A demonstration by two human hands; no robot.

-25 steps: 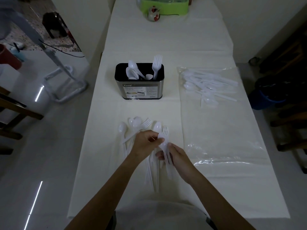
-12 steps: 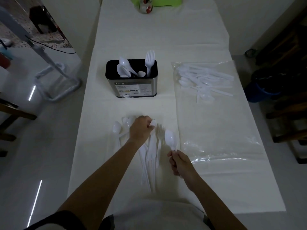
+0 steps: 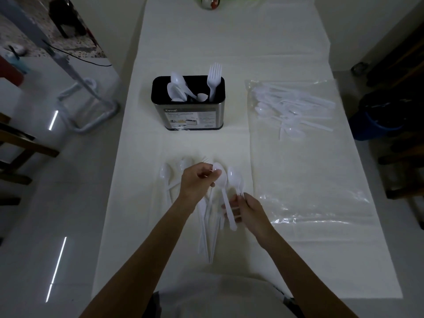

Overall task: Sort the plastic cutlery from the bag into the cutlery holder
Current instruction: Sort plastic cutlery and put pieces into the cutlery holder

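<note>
Second spoon (image 3: 222,183) newly in left hand (image 3: 196,182)

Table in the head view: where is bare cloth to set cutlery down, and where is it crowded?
Bare: the cloth beyond the cutlery holder, the strip between holder and loose pile, and the left edge beside the pile. Crowded: the pile under the left hand and right hand, and the bag covering the right side.

The cutlery holder (image 3: 188,111) label reads "Kasso"; smaller print is illegible.
</note>
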